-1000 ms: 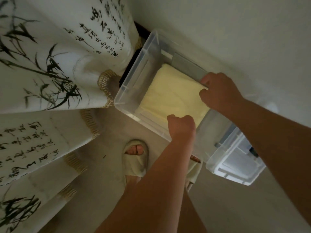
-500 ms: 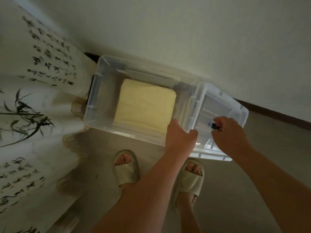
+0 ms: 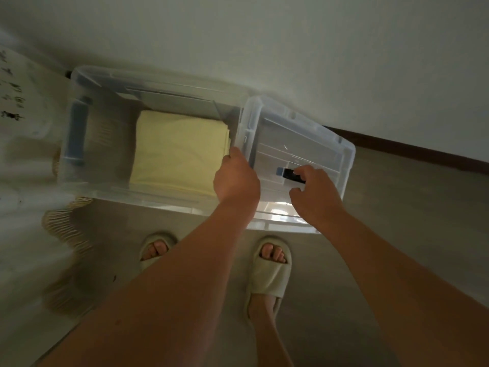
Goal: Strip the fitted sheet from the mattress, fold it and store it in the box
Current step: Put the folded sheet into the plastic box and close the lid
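The folded pale-yellow fitted sheet (image 3: 180, 157) lies flat inside a clear plastic box (image 3: 87, 186) on the floor against the wall. The clear lid (image 3: 304, 139) lies tilted over the box's right end, partly covering it. My left hand (image 3: 236, 178) grips the lid's near left edge, right beside the sheet. My right hand (image 3: 315, 194) holds the lid near its dark latch (image 3: 292, 177), fingers curled on the lid's surface.
A white cloth with black ink print and fringed hem (image 3: 23, 144) hangs at the left, touching the box. The white wall (image 3: 264, 43) and dark baseboard (image 3: 412, 149) run behind. My feet in pale slippers (image 3: 267, 268) stand just before the box.
My hands left the sheet in the box and took hold of the lid. The lid has since shifted left over the box's right end.
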